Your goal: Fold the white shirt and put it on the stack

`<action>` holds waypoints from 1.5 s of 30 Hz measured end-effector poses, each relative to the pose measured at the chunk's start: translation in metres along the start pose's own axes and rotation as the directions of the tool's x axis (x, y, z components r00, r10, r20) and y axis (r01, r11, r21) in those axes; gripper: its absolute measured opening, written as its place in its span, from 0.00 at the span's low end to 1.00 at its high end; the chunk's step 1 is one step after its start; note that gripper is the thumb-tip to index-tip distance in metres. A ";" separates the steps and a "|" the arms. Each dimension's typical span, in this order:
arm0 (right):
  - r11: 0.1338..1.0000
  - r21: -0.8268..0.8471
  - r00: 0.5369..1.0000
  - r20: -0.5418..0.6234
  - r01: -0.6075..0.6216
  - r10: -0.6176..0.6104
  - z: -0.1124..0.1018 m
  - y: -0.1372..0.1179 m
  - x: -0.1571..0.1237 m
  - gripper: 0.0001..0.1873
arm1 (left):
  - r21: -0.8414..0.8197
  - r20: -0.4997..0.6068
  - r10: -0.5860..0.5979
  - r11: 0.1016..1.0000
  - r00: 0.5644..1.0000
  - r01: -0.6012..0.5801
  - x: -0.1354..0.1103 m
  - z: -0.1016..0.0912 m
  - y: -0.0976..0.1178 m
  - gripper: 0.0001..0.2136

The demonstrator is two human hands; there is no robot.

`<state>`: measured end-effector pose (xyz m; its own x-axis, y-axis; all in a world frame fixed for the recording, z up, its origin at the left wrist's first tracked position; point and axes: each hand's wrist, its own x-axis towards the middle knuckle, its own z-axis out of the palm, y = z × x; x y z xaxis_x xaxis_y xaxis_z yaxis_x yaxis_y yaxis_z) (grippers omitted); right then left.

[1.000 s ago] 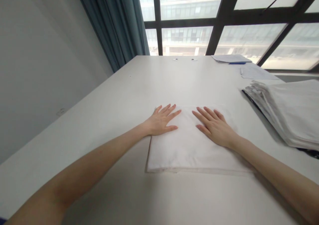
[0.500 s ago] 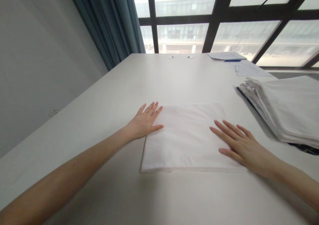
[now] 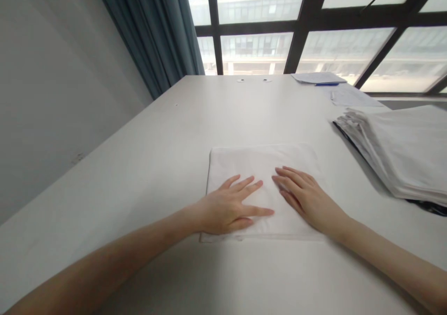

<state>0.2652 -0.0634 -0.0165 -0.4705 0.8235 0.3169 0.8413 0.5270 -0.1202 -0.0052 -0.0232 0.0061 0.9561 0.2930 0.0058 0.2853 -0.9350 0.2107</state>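
A folded white cloth lies flat on the white table in front of me. My left hand rests palm down on the cloth's near left part, fingers stretched out and spread. My right hand lies flat on the cloth just to the right of it, fingers straight and pointing up and left. The fingertips of the two hands nearly meet near the cloth's middle. Neither hand holds anything.
A tall stack of folded white cloths sits at the right edge of the table. Papers and a blue pen lie at the far right by the window. A grey wall and a blue curtain stand to the left.
Both hands have slid inward from the cloth's left and right edges to its near middle. A second ago they lay further up on the cloth.
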 end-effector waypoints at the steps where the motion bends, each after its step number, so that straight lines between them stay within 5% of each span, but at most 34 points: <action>1: 0.999 -0.030 1.000 0.014 0.011 -0.010 0.002 0.000 -0.003 0.21 | -0.013 0.004 0.022 1.000 1.000 -0.022 -0.001 -0.002 -0.001 0.22; 12: 0.982 -0.053 0.971 0.169 0.183 -0.171 -0.013 0.003 -0.027 0.40 | -0.018 -0.041 0.112 0.993 0.993 -0.113 -0.004 -0.002 -0.006 0.21; 16: 0.989 0.120 0.987 0.126 0.089 -0.104 -0.017 0.009 -0.027 0.26 | -0.048 -0.028 0.132 0.990 0.991 -0.133 -0.004 -0.004 -0.006 0.19; 20: 0.958 0.252 0.989 -0.025 -0.134 0.144 -0.015 0.025 -0.030 0.16 | -0.096 -0.003 0.158 0.983 0.987 -0.157 -0.006 -0.007 -0.005 0.17; 30: 0.829 0.334 0.806 -0.250 -0.449 0.537 -0.010 0.043 -0.031 0.19 | -0.371 0.012 0.166 0.916 0.986 -0.150 -0.010 -0.013 -0.011 0.12; 34: 0.714 0.449 0.700 -0.235 -0.537 0.674 -0.010 0.045 -0.030 0.20 | -0.560 -0.168 0.027 0.820 0.985 -0.118 -0.010 -0.004 -0.021 0.11; 36: 0.709 0.457 0.692 -0.243 -0.537 0.680 -0.011 0.046 -0.030 0.18 | -0.565 -0.341 -0.162 0.823 0.926 -0.064 -0.009 0.002 -0.028 0.12; 39: 0.709 0.444 0.695 -0.230 -0.547 0.681 -0.013 0.046 -0.030 0.17 | -0.456 -0.494 -0.406 0.874 0.769 0.168 -0.009 0.009 -0.044 0.13; 42: 0.737 0.399 0.714 -0.241 -0.545 0.658 -0.016 0.045 -0.031 0.16 | -0.363 -0.507 -0.572 0.820 0.645 0.442 -0.012 0.011 -0.065 0.16; 45: 0.780 0.364 0.740 -0.278 -0.509 0.613 -0.017 0.044 -0.031 0.14 | -0.374 -0.491 -0.673 0.736 0.553 0.564 -0.016 0.012 -0.077 0.19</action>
<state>0.3212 -0.0695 -0.0158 0.2415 0.8738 0.4222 0.7990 0.0679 -0.5975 -0.0412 0.0421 -0.0220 0.3040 0.8893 0.3417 0.7241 -0.4487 0.5238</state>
